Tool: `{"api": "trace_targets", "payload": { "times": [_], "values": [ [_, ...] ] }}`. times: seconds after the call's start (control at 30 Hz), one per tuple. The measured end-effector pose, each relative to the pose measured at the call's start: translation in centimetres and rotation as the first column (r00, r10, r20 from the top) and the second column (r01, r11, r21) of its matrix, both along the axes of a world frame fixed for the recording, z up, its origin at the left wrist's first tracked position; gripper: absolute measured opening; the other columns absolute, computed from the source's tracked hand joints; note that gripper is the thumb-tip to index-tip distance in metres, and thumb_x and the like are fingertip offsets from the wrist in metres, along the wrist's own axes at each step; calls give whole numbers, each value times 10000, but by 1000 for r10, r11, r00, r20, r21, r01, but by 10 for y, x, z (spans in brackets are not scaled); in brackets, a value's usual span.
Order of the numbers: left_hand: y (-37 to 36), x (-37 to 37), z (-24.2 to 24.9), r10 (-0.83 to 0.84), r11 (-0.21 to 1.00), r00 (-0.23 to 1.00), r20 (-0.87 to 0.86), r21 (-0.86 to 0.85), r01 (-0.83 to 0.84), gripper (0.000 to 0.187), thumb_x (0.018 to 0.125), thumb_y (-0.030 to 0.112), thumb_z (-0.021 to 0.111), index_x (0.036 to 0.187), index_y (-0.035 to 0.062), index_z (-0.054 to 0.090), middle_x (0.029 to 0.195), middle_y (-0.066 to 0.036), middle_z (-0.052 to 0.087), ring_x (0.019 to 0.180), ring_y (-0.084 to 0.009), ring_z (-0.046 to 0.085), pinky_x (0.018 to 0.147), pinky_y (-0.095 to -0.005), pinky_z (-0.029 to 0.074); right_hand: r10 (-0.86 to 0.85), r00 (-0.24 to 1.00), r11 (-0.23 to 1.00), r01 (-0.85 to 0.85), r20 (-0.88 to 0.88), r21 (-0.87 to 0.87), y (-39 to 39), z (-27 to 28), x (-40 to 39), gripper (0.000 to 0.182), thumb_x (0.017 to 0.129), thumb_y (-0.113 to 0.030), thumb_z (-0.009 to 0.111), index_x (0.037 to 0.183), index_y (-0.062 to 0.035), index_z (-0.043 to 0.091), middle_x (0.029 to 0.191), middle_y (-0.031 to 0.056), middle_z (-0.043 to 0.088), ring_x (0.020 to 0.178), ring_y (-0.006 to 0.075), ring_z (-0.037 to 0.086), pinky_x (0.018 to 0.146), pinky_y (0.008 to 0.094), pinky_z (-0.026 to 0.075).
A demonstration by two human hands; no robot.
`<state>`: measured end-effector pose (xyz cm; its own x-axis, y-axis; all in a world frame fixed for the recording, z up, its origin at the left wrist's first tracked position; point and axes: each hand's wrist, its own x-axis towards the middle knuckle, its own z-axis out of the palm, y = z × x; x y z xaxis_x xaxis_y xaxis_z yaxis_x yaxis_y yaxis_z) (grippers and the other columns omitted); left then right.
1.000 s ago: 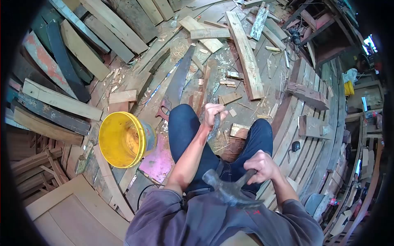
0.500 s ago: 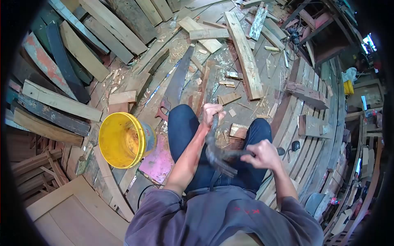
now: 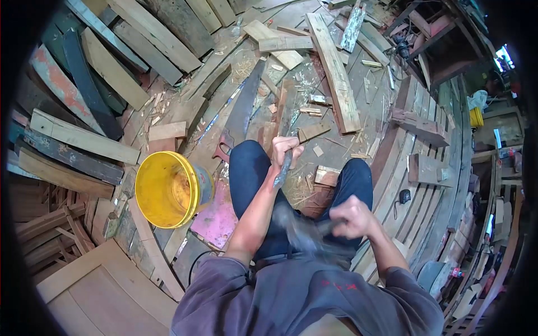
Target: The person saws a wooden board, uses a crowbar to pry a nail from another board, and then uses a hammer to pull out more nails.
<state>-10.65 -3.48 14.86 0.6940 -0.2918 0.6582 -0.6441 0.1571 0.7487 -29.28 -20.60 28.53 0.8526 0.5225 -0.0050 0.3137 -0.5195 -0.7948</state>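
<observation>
My left hand [image 3: 287, 150] is closed around a chisel [image 3: 282, 175], whose worn grey top end sticks out toward me above the fist. Its lower end is hidden behind the hand. In my closed right hand [image 3: 353, 217] is a hammer [image 3: 302, 232], with its head smeared by motion over my lap. The hammer head is apart from the chisel. Beyond my left fist lies a long brown board [image 3: 285, 98]. Between my knees sits a short wood block [image 3: 327, 176], not touched by either hand.
A yellow bucket [image 3: 194, 190] lies tipped toward me on the left. Past my left knee is a handsaw [image 3: 244, 109]. Planks [image 3: 334, 73] and chips cover the floor ahead. A tape measure [image 3: 404, 196] rests on the slatted wood [image 3: 417, 168] at right.
The hammer head has swung away from the chisel's top, back toward my body, and is now blurred. My left hand stays almost in place, with the chisel's top end uncovered.
</observation>
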Motion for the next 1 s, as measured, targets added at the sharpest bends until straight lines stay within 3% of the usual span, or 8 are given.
{"api": "trace_targets", "payload": {
  "times": [0.07, 0.13, 0.47, 0.6, 0.73, 0.8, 0.87, 1.0],
  "values": [
    [-4, -4, -7, 12, 1000, 1000, -2, -12, -12, 289, 670, 53, 618, 521, 7, 374, 481, -105, 335, 388, -268, 398, 421, -383, 288, -336, 942, 889, 313, -14, -333, 2, -18, 5, 409, 812, -464, 716, 686, -80, 649, 539, 163, 562, 529, 359, 595, 480, 442, 455],
    [2, -2, -2, 6, 1000, 1000, -15, 16, -6, 284, 664, 56, 619, 525, 7, 376, 484, -109, 333, 395, -271, 407, 423, -385, 290, -286, 958, 858, 250, -14, -448, 0, 8, 10, 459, 801, -503, 712, 666, -73, 626, 526, 156, 558, 527, 362, 592, 476, 451, 449],
    [-4, -2, -12, 18, 1000, 1000, -14, -23, -19, 288, 659, 54, 622, 525, 6, 371, 487, -110, 339, 397, -276, 397, 424, -382, 288, 84, 995, 996, -83, 47, -29, 9, 20, 2, 521, 731, -466, 792, 620, -71, 472, 514, 86, 454, 483, 323, 525, 433, 413, 358],
    [7, -2, 0, 74, 997, 993, -89, -21, -76, 279, 659, 67, 617, 526, 0, 381, 493, -113, 342, 403, -271, 399, 430, -379, 293, -295, 953, 807, 212, -65, -552, 1, 2, 12, 492, 824, -580, 650, 767, -94, 701, 540, 161, 576, 556, 362, 619, 510, 451, 490],
    [5, -2, 1, 75, 990, 985, -155, -104, -92, 320, 686, 144, 570, 533, 2, 328, 501, -104, 256, 400, -231, 317, 437, -386, 245, -69, 997, 950, 60, -20, -306, 6, 20, 1, 453, 788, -514, 726, 676, -86, 629, 515, 116, 552, 516, 337, 594, 460, 426, 446],
    [2, -3, -1, 54, 997, 996, -65, -53, -57, 313, 667, 115, 600, 532, 7, 339, 497, -108, 295, 399, -254, 353, 432, -387, 266, 71, 997, 996, -71, -2, -46, 14, 26, -1, 452, 749, -462, 785, 636, -94, 548, 504, 88, 512, 495, 323, 564, 439, 405, 417],
    [1, -5, 3, 34, 999, 999, -17, -6, -34, 291, 663, 67, 622, 532, 4, 370, 487, -112, 346, 398, -271, 410, 425, -379, 297, 107, 993, 994, -108, 44, 3, 16, 20, 3, 450, 754, -467, 780, 646, -87, 564, 522, 91, 536, 497, 321, 567, 437, 413, 415],
    [-3, -5, 1, 33, 999, 999, 1, -11, -33, 304, 676, 62, 626, 528, 14, 365, 478, -106, 343, 387, -272, 409, 416, -382, 290, -150, 988, 927, 132, -24, -350, 11, 15, 9, 482, 831, -512, 695, 697, -58, 607, 504, 145, 543, 521, 350, 593, 466, 436, 450]
  ]
}}
